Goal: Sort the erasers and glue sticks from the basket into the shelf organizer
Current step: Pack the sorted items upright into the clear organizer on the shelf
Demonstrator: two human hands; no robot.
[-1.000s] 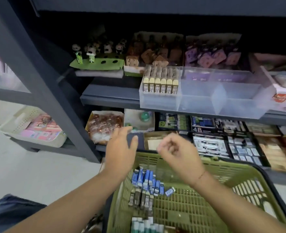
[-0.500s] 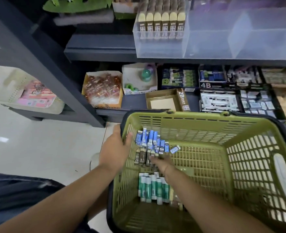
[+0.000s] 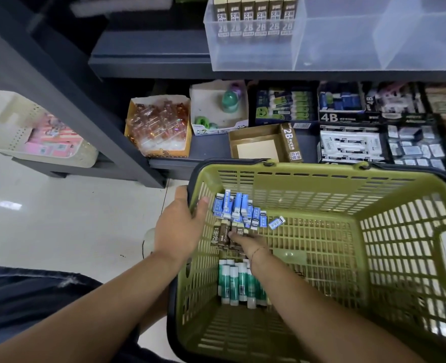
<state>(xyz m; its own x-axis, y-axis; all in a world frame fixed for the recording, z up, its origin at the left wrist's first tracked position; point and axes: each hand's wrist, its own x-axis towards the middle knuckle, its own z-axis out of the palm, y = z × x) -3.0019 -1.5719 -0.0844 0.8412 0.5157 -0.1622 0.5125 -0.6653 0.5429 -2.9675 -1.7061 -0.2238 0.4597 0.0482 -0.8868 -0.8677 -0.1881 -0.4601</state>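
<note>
A green basket [image 3: 321, 179] stands on the floor below the shelves. Inside it lie blue erasers [image 3: 236, 208], brown 2B erasers [image 3: 218, 235] and green-and-white glue sticks [image 3: 236, 284] along its left wall. My left hand [image 3: 180, 229] grips the basket's left rim, thumb inside. My right hand [image 3: 248, 243] reaches down onto the brown erasers; its fingertips are hidden among them. The clear shelf organizer [image 3: 347, 58] sits on the upper shelf, with a row of brown 2B erasers [image 3: 253, 17] in its left compartment.
The lower shelf carries open boxes: an opened 2B carton [image 3: 261, 145], a box of wrapped brown items [image 3: 159, 127], 4B eraser boxes [image 3: 347, 142]. A dark shelf post [image 3: 85, 108] slants at left. A white basket [image 3: 20, 132] stands beyond it, above white floor.
My view has tilted down to the basket. My right hand dropped from above the rim into the brown erasers. My left hand moved down and took hold of the basket's left rim.
</note>
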